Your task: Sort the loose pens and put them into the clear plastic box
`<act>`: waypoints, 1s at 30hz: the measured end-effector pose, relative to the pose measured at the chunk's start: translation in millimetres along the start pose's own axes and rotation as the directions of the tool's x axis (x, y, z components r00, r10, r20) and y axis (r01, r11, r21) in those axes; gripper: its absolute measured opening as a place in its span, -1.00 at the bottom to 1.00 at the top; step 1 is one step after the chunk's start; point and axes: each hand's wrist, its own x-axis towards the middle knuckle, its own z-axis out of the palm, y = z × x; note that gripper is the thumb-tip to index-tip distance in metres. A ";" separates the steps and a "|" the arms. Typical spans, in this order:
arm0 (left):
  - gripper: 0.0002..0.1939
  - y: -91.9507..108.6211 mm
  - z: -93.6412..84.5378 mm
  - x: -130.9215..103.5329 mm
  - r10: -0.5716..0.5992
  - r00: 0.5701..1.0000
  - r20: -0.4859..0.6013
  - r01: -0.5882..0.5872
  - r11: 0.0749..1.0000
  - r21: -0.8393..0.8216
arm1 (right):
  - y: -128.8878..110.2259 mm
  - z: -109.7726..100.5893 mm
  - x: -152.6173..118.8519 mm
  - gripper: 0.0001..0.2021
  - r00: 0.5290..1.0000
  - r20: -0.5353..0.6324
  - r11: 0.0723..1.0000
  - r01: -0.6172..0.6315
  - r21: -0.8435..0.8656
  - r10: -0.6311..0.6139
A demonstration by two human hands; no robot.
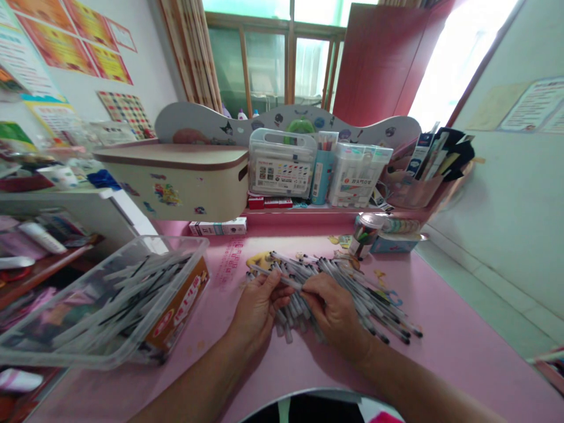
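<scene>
Both of my hands meet over a loose pile of clear pens with black tips point(374, 305) on the pink desk point(440, 364). My left hand point(259, 305) pinches one clear pen point(288, 281) between thumb and fingers. At the other end of that pen, the fingers of my right hand point(337, 314) are closed on it. The pen lies roughly level, its right end hidden by my right hand. Beneath my hands, more pens and clear caps point(288, 329) point toward me. To the left, a clear plastic bin point(200, 244) holds many pens and refills.
Behind the pile stand a jar of pens point(365, 235) and a blue box point(395, 243). A shelf point(308, 210) across the back carries a lidded cream box point(189, 188), clear marker cases point(282, 164) and a pink pen basket point(412, 191).
</scene>
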 end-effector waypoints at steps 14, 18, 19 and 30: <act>-0.81 5.5 2.1 -1.5 -0.036 0.999 -0.019 0.036 0.999 -0.019 | -0.1 -2.7 -2.3 -0.78 0.987 0.027 0.978 0.161 -0.133 -0.159; -0.82 10.8 -3.8 4.7 0.048 0.998 -0.038 -0.048 0.999 0.001 | 0.9 -2.3 -0.1 -0.93 0.992 -0.011 0.988 -0.123 0.099 0.124; -0.84 11.0 -5.3 6.1 0.069 0.997 -0.026 -0.069 0.998 0.008 | 1.7 -1.3 1.3 -0.96 0.966 0.014 0.941 -0.254 0.225 0.258; -0.72 -0.3 -7.7 -1.2 0.272 0.946 0.175 -0.313 0.909 0.276 | 2.5 1.5 12.6 -0.53 0.589 0.576 0.174 -0.769 0.615 0.567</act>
